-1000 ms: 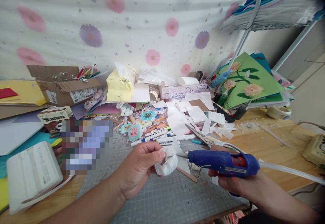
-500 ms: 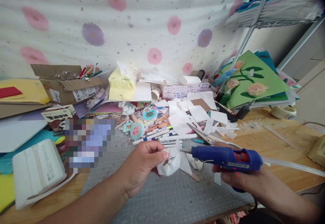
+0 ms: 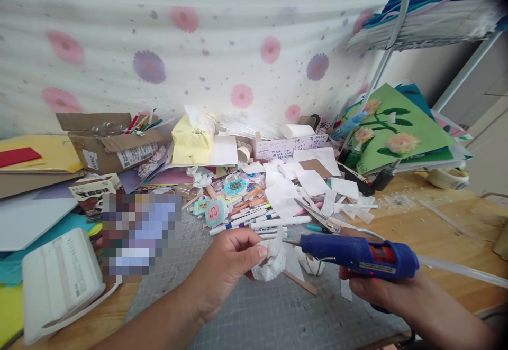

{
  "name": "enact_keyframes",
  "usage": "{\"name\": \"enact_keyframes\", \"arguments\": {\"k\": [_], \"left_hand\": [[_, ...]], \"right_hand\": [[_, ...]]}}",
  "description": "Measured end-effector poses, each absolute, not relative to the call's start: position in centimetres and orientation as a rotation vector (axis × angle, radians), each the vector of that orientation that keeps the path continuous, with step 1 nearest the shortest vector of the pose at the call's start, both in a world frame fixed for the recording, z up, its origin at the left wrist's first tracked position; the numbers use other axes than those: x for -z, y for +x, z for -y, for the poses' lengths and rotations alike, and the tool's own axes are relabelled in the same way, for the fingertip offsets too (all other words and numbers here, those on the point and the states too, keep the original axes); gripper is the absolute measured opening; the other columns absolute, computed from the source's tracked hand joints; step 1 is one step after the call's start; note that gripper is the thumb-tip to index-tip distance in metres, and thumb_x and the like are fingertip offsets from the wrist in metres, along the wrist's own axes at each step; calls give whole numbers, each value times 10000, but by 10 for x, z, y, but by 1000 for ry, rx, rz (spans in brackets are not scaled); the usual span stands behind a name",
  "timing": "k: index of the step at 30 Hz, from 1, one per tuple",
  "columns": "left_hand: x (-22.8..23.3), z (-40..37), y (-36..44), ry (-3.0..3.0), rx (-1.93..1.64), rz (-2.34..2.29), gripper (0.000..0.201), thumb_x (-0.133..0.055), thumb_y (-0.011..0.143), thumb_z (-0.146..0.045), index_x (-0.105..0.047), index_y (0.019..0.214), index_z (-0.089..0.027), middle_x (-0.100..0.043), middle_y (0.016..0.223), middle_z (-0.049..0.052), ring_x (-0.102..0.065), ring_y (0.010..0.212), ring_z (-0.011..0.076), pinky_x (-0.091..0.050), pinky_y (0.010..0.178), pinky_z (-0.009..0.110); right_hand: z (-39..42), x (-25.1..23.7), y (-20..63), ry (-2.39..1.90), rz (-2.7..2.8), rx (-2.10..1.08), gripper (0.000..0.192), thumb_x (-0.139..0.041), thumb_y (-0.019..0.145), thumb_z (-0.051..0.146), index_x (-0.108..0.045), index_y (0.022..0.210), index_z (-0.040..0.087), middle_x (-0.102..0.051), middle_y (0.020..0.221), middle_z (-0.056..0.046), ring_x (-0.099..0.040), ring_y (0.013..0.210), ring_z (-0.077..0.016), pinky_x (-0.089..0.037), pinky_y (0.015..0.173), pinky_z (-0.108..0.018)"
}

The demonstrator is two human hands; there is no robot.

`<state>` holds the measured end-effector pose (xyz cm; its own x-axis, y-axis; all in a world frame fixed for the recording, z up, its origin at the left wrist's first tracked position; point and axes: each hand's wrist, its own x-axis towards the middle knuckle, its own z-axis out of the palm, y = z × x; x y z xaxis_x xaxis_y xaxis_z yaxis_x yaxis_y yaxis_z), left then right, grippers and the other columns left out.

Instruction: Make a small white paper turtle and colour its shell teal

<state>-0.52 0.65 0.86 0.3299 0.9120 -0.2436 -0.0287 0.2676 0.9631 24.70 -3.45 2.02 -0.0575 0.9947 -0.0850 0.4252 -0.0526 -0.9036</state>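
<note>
Between thumb and fingers, my left hand (image 3: 234, 263) pinches a crumpled white paper piece (image 3: 272, 265), ruffled into a rounded shape. My right hand (image 3: 377, 286) is wrapped round a blue glue gun (image 3: 349, 252) with a small red light showing. Its metal nozzle points left, close to the upper right edge of the paper; whether the two touch I cannot tell. A clear glue stick (image 3: 456, 264) runs out of the gun's back. Behind the nozzle lie another white crumpled paper piece (image 3: 311, 264) and a wooden stick (image 3: 304, 282) on the grey cutting mat (image 3: 254, 315).
Scissors (image 3: 323, 218), white paper scraps (image 3: 313, 181) and several markers (image 3: 242, 223) crowd the mat's far side. A white power box (image 3: 59, 281) with a cable stands at left. A cardboard box (image 3: 115, 146) is behind it; green paper with flowers (image 3: 397, 128) leans at right.
The view has tilted up slightly, so things sit a little lower. My left hand with the paper and my right hand with the glue gun keep nearly the same positions relative to each other.
</note>
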Motion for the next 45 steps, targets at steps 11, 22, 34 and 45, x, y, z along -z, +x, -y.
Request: {"name": "enact_keyframes", "arguments": {"k": [11, 22, 34, 45], "left_hand": [[-11, -6, -5, 1254, -781, -1076, 190, -644, 727, -290, -598, 617, -141, -540, 579, -12, -433, 573, 105, -329, 549, 228], [-11, -7, -6, 1255, -796, -1065, 182, -644, 725, -276, -596, 604, -149, -536, 570, -13, -433, 567, 108, -328, 554, 240], [-13, -7, -5, 1242, -787, -1074, 187, -650, 719, -285, -604, 607, -143, -556, 573, -11, -453, 569, 107, -334, 560, 238], [-12, -7, -7, 1097, -824, -1054, 186, -672, 709, -297, -609, 630, -141, -591, 595, 0, -501, 565, 107, -377, 558, 236]], "right_hand": [[35, -18, 248, -1729, 1501, -1110, 271, -657, 622, 401, -680, 821, 218, -691, 818, -52, -633, 866, -301, -523, 802, -406], [34, -22, 251, -1552, 1575, -1246, 346, -629, 669, 325, -635, 999, 224, -697, 893, -50, -650, 864, -269, -527, 707, -358], [38, -14, 255, -1640, 1475, -1154, 546, -658, 634, 345, -578, 1154, 197, -678, 1050, -65, -609, 997, -304, -512, 847, -390], [39, -20, 255, -1565, 1692, -1012, 209, -631, 657, 274, -657, 860, 231, -693, 898, -45, -655, 833, -257, -556, 702, -332]]}}
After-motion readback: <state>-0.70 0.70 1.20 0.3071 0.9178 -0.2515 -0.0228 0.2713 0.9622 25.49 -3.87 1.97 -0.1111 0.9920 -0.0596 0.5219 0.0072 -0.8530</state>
